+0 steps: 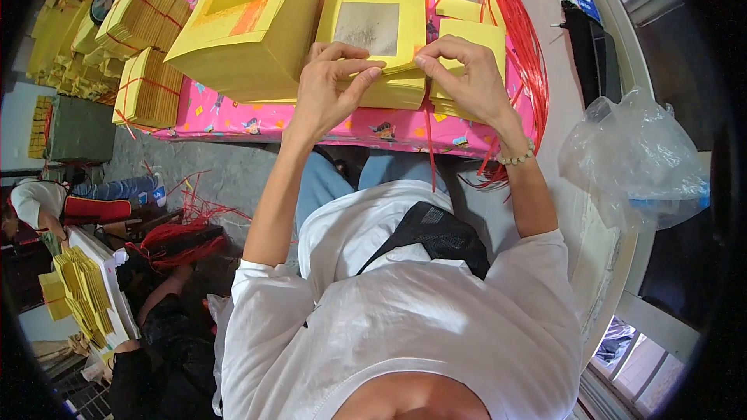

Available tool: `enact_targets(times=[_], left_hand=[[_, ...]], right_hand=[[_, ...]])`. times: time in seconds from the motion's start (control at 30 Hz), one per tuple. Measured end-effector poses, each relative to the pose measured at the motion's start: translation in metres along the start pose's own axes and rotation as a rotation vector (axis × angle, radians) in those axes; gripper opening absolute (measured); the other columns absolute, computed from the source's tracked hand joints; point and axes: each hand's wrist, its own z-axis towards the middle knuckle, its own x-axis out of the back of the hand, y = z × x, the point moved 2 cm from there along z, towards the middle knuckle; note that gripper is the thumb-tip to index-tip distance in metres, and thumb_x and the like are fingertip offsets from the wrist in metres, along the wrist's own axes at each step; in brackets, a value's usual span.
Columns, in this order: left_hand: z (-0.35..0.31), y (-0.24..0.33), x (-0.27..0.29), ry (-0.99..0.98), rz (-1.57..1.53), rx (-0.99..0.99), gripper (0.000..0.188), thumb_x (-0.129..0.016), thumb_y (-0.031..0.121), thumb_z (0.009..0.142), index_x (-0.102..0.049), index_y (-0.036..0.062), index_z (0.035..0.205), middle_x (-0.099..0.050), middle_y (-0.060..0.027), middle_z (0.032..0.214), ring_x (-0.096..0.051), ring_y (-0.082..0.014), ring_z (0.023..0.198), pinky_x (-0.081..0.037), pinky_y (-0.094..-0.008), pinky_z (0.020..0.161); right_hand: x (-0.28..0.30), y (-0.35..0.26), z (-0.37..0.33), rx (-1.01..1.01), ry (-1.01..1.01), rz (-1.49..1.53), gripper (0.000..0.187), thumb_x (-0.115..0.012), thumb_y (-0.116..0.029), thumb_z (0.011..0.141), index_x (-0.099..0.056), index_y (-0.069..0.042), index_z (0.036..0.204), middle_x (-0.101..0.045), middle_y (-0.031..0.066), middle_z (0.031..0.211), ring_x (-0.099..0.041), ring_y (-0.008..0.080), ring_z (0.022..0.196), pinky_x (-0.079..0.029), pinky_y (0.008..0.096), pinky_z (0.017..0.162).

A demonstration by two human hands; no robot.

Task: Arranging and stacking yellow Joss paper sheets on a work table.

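A stack of yellow paper sheets (372, 0), each with a silver foil square in the middle, lies on the pink patterned table cover (233, 118). My left hand (331, 85) pinches the near edge of the top sheets of this stack. My right hand (465, 78), with a bead bracelet on the wrist, pinches the same edge from the right. The thumbs and fingers of both hands nearly meet at the sheet's lifted front edge. A smaller yellow stack (475, 35) sits just behind my right hand.
A tall block of yellow paper (249, 23) stands to the left, and tied bundles (144, 15) lie beyond it. Red plastic strings (529, 47) hang over the table's right side. A clear plastic bag (638, 155) sits at right. Other people work on the floor at lower left (70, 210).
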Motion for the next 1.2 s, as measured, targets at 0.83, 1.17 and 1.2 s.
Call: enact_targets(times=[0.83,1.17,1.2], left_hand=[[0.009,0.016,0.009,-0.038,0.173,-0.129,0.025,-0.065,0.015,0.082,-0.068,0.0102,0.107,-0.064,-0.0086,0.099,-0.053,-0.028,0.097,-0.045,-0.038,0.086],[0.023,0.019,0.018,0.265,0.12,-0.211,0.025,-0.059,0.0,0.083,-0.063,0.0051,0.107,-0.064,-0.0111,0.093,-0.057,-0.0293,0.083,-0.048,-0.0366,0.075],[0.02,0.023,0.021,0.305,0.023,-0.185,0.025,-0.059,-0.001,0.083,-0.063,0.0039,0.107,-0.064,-0.0121,0.09,-0.057,-0.0292,0.079,-0.047,-0.0347,0.072]], right_hand=[[0.005,-0.011,0.013,0.04,0.104,-0.105,0.018,-0.064,-0.016,0.086,-0.068,0.001,0.089,-0.067,0.0078,0.084,-0.064,0.0158,0.077,-0.049,0.027,0.072],[0.0,0.002,0.024,-0.027,0.343,0.34,0.063,-0.074,-0.034,0.08,-0.049,0.004,0.124,-0.056,0.0167,0.12,-0.058,0.0239,0.108,-0.051,0.0361,0.083],[-0.005,0.01,0.024,-0.039,0.286,0.409,0.078,-0.076,-0.038,0.077,-0.038,0.004,0.131,-0.049,0.0194,0.127,-0.052,0.0272,0.117,-0.048,0.0383,0.09]])
